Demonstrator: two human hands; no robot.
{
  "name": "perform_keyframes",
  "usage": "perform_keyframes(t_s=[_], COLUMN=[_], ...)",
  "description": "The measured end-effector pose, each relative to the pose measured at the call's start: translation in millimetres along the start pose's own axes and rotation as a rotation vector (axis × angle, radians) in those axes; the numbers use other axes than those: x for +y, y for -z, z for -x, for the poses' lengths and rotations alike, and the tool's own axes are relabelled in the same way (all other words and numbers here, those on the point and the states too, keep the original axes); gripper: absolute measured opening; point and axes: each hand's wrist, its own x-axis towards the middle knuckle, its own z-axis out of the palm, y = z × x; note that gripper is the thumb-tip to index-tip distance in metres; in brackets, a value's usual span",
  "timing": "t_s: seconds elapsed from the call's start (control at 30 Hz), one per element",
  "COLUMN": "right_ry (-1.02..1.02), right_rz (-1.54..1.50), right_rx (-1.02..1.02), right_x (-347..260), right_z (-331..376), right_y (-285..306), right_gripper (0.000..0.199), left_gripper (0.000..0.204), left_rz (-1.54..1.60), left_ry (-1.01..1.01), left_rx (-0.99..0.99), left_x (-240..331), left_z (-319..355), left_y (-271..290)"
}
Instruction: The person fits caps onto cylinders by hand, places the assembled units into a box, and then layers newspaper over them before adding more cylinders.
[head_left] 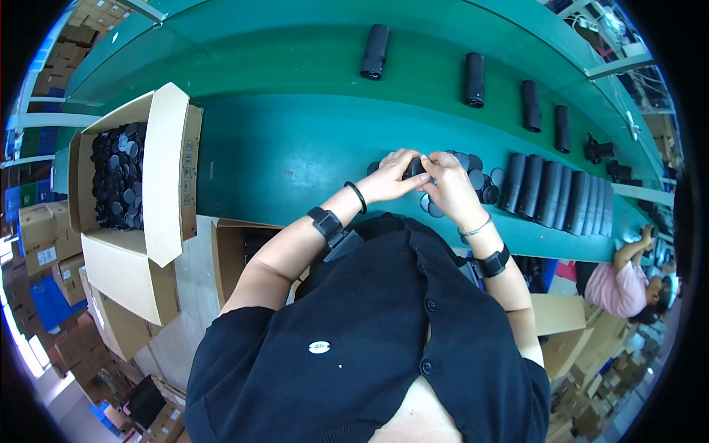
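Note:
My left hand (394, 179) and my right hand (452, 189) meet over the near edge of the green table. Both sets of fingers are closed round a small black round cap (413, 169), partly covered by the fingers. Black round discs (475, 162) lie loose beside and beneath my right hand, with one more peeking out by my left. To the right of the discs, a row of several black cylinders (551, 193) lies side by side on the table.
At the left, an open cardboard box (171, 173) holds many black discs (118, 177). Several black cylinders (375, 52) stand spaced along the far green strip (295, 55). A co-worker in a pink top (619, 288) is at the far right. Another carton (230, 255) sits below the table edge.

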Motion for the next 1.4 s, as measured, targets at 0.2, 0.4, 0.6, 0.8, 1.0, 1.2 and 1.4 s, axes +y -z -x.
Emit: perform_keyframes(t_s=[0.2, 0.4, 0.6, 0.8, 1.0, 1.2, 1.4], right_ry=[-0.017, -0.072, -0.09, -0.038, -0.06, -0.065, -0.462], right_rz=[-0.176, -0.06, -0.025, -0.061, 0.008, -0.248, -0.985], right_rx=[0.091, -0.013, -0.054, -0.012, -0.049, 0.0, -0.19], right_x=[9, -2, -6, -4, -10, 10, 39], right_z=[5, -4, -6, -7, -8, -6, -3], right_y=[-9, 2, 4, 1, 1, -12, -36], right_gripper=[0.046, 0.049, 0.05, 0.05, 0.049, 0.046, 0.03], left_gripper=[0.057, 0.056, 0.055, 0.056, 0.054, 0.056, 0.079], left_rz=[0.041, 0.035, 0.027, 0.05, -0.001, 0.111, 0.25], left_ry=[0.032, 0.045, 0.045, 0.031, 0.022, 0.067, 0.044], left_rx=[0.018, -0.026, -0.024, 0.009, -0.025, -0.001, -0.034], left_x=[-9, -6, -3, -6, -7, -13, -16], left_z=[-2, 0, 2, 4, 4, 5, 5], left_y=[-3, -1, 0, 2, 3, 7, 7])
